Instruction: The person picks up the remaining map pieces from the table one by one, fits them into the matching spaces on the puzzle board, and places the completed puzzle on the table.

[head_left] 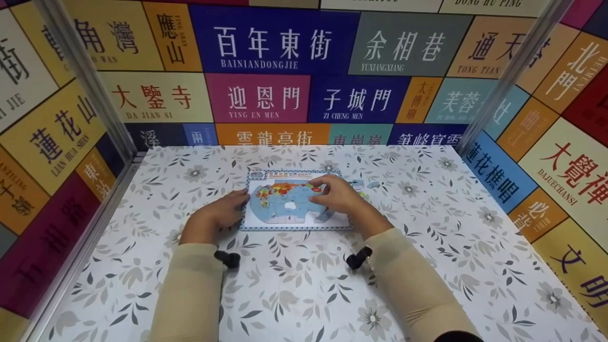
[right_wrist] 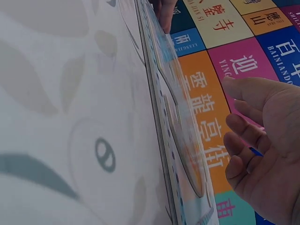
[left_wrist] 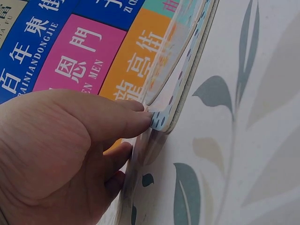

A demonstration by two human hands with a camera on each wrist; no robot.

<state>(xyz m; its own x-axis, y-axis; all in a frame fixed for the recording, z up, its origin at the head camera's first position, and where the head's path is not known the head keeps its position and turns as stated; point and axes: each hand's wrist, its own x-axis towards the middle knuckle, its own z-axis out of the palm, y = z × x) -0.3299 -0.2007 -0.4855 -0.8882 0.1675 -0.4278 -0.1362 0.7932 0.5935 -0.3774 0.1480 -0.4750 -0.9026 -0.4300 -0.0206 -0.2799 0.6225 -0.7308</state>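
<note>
Flowered tabletop (head_left: 294, 266) nearest: ample room to move. Puzzle board (head_left: 294, 228) beyond, flat, white gap (head_left: 311, 217) in map's (head_left: 280, 202) near edge. Step looks like piece-fitting; next move likely calls for careful lining-up. Left hand (head_left: 225, 209) rests loosely against left edge. Right hand (head_left: 339, 194) hovers over right side, loosely curled, nothing visibly grasped. Loose pieces (head_left: 374, 184) just right; wall (head_left: 259, 97) behind.
</note>
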